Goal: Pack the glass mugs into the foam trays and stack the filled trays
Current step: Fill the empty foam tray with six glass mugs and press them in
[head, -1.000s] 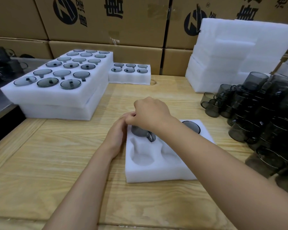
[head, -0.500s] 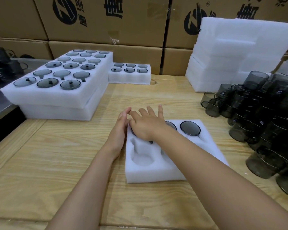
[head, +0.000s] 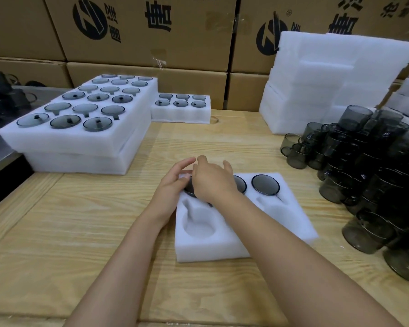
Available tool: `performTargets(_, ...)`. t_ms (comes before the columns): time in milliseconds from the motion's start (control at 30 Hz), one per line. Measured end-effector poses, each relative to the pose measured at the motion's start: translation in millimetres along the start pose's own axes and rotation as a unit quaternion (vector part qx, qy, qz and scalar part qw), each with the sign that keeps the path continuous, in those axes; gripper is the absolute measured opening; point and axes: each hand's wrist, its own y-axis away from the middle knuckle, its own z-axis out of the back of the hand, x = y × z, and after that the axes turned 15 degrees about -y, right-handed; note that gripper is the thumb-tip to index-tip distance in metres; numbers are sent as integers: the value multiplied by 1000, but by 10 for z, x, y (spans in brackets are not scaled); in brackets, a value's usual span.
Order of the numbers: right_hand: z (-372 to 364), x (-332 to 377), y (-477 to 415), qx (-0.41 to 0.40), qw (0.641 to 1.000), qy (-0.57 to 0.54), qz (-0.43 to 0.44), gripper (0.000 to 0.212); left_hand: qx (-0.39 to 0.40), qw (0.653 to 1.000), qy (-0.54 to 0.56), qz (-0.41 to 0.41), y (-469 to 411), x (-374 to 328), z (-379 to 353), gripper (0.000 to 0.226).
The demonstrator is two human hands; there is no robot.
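Observation:
A white foam tray (head: 208, 246) lies on the wooden table in front of me. Its far row holds smoky glass mugs: one at the far right (head: 265, 184), one in the middle (head: 240, 182) partly under my hand, and one at the far left (head: 189, 188) mostly hidden. My right hand (head: 213, 180) lies flat on that far-left mug, fingers spread. My left hand (head: 172, 185) rests against the tray's far left corner, fingers extended, touching the same mug. The near pockets (head: 198, 225) are bare foam.
A pile of loose grey mugs (head: 368, 175) fills the right side. Stacked filled trays (head: 80, 138) sit at the left, a small filled tray (head: 181, 109) behind. Blank foam trays (head: 328, 86) lean at back right. Cardboard boxes (head: 151, 31) line the back.
My right hand held the mug by its rim over the far-left pocket; it has since let go and flattened on top. The mug has sunk into the pocket. My left hand stayed at the corner.

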Motion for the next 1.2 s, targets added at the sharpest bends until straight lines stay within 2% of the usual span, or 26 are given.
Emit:
performTargets(100, -12, 37, 8, -8, 1000, 15, -25, 33, -11, 1000, -8, -3, 8, -29, -24, 41)
performTargets(233, 26, 30, 61, -9, 1000, 12, -8, 29, -21, 1000, 8, 10, 6, -42, -34, 40)
performTargets(300, 97, 21, 145, 0, 1000, -2, 0, 34, -16, 1000, 22, 16, 1, -36, -22, 40)
performTargets(400, 248, -197, 421, -8, 999, 40, 14, 42, -33, 996, 67, 50, -37, 5, 9, 35)
performTargets(533, 509, -721, 914, 52, 997, -1, -51, 68, -60, 990, 98, 77, -65, 59, 10, 34)
performTargets(567, 536, -788, 999, 45, 997, -12, -56, 68, -63, 991, 96, 75, -63, 66, 3, 33)
performTargets(700, 441, -788, 1039, -50, 996, -28, -69, 57, -43, 988, 130, 71, -52, 60, -9, 41)
performTargets(833, 385, -723, 903, -71, 994, -19, -79, 53, -20, 993, 104, 61, -38, 46, 21, 53)
performTargets(900, 481, -734, 863, -89, 992, -78, -54, 47, -24, 993, 96, 65, -28, 33, 17, 55)
performTargets(967, 678, -839, 873, -206, 963, -172, -25, 36, -29, 992, 105, 70, -18, 18, 13, 56)
performTargets(1000, 814, -952, 882, -295, 944, -143, -16, 31, -32, 991, 108, 72, -16, 6, 8, 56)
performTargets(1067, 1098, -1296, 930, -421, 904, 15, -68, 31, -42, 990, 111, 75, -18, -8, -2, 54)
performTargets(1100, 1219, -1494, 963, -436, 886, 84, -130, 36, -45, 990, 114, 76, -19, -11, -9, 53)
performTargets(1133, 1317, -1693, 991, -427, 873, 129, -196, 42, -46, 989, 119, 77, -21, -15, -15, 51)
performTargets(1200, 1435, -2012, 1031, -370, 866, 144, -304, 48, -45, 988, 123, 80, -19, -32, -18, 48)
